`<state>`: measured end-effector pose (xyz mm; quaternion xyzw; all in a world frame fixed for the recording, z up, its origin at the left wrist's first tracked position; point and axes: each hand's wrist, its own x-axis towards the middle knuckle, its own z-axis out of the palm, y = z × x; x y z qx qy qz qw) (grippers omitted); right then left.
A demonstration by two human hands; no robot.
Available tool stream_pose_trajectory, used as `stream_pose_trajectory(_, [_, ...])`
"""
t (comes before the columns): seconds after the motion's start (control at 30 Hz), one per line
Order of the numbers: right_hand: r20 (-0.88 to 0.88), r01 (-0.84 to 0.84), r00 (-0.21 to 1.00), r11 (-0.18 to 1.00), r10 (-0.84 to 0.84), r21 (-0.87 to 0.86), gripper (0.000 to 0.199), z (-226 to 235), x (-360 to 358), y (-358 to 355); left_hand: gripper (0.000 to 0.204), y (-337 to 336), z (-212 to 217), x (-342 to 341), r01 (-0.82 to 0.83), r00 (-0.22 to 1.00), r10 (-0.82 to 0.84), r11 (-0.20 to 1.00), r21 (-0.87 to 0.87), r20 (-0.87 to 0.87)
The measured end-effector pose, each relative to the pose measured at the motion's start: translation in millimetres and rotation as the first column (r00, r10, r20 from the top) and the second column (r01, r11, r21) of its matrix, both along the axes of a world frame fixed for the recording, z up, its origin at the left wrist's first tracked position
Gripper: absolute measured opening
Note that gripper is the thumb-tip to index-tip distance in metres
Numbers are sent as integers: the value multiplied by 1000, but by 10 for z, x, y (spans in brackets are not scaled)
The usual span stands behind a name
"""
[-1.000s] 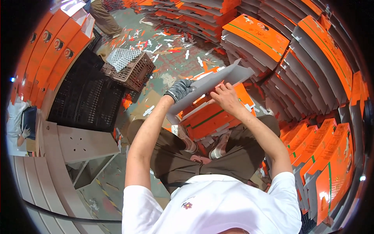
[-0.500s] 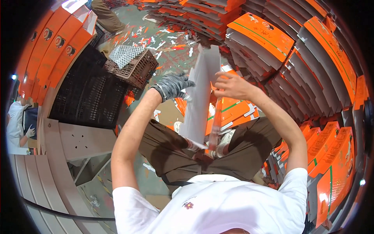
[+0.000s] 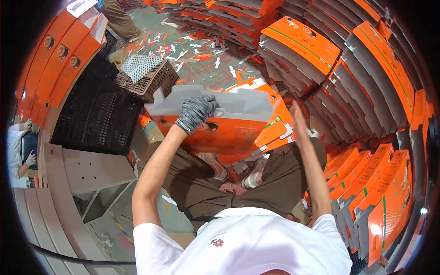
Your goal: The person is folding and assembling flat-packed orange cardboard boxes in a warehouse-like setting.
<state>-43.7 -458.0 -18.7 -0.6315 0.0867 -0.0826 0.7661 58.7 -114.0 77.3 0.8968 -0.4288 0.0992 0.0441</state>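
Gloved left hand (image 3: 198, 113) grasps folded cardboard sheet (image 3: 236, 123), grey flap (image 3: 250, 104) above, orange face (image 3: 231, 134) below; sheet hides left edge of orange cardboard pile (image 3: 271, 134). Bare right hand (image 3: 299, 121), blurred, seems released, near pile's right edge. One-handed, off-centre grip could let sheet twist or sag; low edge could snag pile, shifting top pieces.

The gloved left hand (image 3: 197, 112) grips a folded orange-and-grey sheet (image 3: 238, 129) over a cardboard pile (image 3: 284, 114), the right hand (image 3: 299, 121) near the pile's right edge, white mesh (image 3: 141, 67) over the left edge of a brown crate (image 3: 159, 83).
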Motion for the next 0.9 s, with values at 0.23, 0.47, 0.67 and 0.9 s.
stream_pose_trajectory(0.23, [65,-62,997,882,35,467,52,47,26,624,20,-351,348,-343,52,998,-53,998,-35,-43])
stream_pose_trajectory(0.47, [-118,70,993,885,-18,461,55,-359,-58,353,38,-772,-161,-101,34,948,-41,999,-29,-316])
stream_pose_trajectory(0.67, [32,78,995,940,-94,331,60,-45,-16,571,47,-694,-527,294,9,899,5,1000,28,-438])
stream_pose_trajectory(0.9, [68,178,983,975,-171,-132,72,-26,434,832,44,-566,-636,341,-205,765,179,978,30,-619])
